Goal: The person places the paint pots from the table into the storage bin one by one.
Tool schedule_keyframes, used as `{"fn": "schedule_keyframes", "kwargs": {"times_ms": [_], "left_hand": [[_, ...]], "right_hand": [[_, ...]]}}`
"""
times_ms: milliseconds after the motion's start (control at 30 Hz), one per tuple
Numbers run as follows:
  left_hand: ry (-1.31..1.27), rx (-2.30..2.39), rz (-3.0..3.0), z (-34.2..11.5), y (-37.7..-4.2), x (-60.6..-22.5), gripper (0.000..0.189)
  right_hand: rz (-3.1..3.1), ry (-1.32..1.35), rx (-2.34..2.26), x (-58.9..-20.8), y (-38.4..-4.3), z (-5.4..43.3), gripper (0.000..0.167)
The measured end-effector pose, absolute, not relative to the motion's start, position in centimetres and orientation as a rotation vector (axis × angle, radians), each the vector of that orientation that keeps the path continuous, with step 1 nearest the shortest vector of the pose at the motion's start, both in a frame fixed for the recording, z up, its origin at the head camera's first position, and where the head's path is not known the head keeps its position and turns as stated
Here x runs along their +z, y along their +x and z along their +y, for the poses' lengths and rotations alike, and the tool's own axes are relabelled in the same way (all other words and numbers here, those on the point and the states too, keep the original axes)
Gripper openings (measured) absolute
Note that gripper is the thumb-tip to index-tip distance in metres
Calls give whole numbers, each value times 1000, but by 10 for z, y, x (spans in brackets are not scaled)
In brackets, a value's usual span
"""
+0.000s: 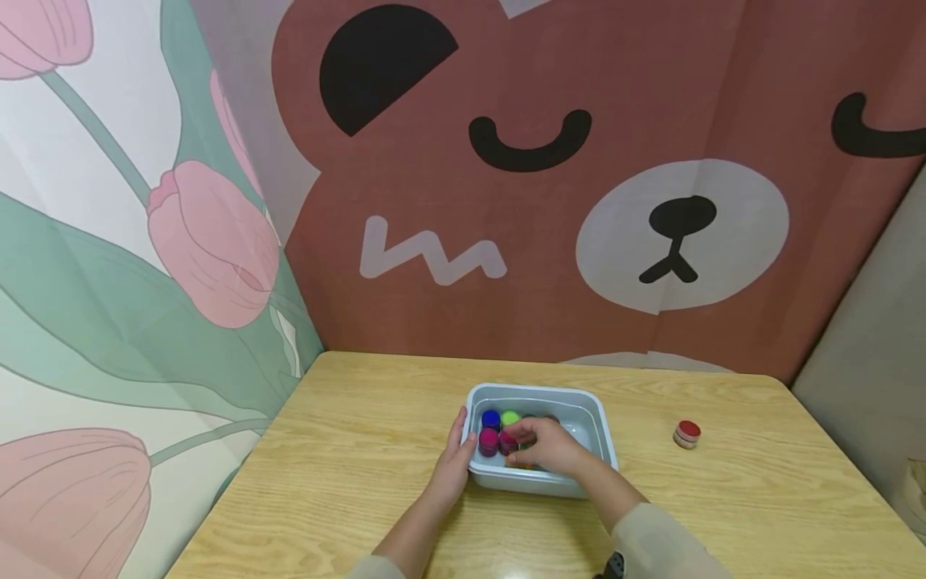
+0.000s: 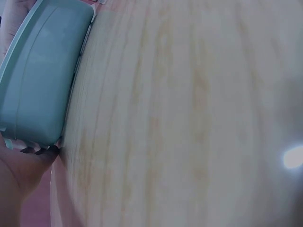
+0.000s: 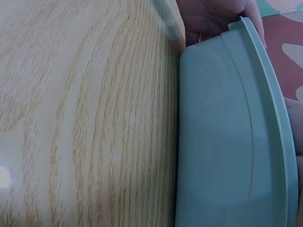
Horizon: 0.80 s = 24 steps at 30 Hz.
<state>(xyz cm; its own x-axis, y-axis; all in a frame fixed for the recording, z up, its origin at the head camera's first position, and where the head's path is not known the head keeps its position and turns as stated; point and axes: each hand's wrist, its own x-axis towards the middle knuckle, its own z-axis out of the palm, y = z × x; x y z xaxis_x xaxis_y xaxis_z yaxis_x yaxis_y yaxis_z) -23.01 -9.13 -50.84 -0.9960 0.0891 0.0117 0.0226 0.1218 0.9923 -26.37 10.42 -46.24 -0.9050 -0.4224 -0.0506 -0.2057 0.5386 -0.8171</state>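
Observation:
A pale grey-blue plastic bin (image 1: 604, 434) stands on the wooden table with several small lidded jars inside. At its left end my left hand (image 1: 452, 462) holds the wall, thumb at the rim and fingers along the outside. My right hand (image 1: 550, 445) reaches over the front rim into the bin, thumb and fingers bent round a small magenta-lidded jar (image 1: 508, 441). Close by are another magenta-lidded jar (image 1: 488, 441), a blue-lidded jar (image 1: 491, 419) and a light green-lidded jar (image 1: 510, 418). An orange jar (image 1: 519, 462) shows below the right fingers; the hand hides others.
One red-lidded jar (image 1: 687, 434) sits on the table (image 1: 752, 482) to the right of the bin. Behind the table's far edge hangs a brown bear-print curtain (image 1: 535, 314), and a tulip-print curtain (image 1: 217, 241) hangs at the left.

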Motion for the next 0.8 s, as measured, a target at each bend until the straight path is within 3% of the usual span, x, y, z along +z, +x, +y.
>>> {"fn": "schedule_keyframes", "kwargs": {"times_ms": [800], "left_hand": [[144, 2058, 2348, -92, -230, -510, 56]], "right_hand": [[2524, -526, -1374, -458, -258, 105, 41]]}}
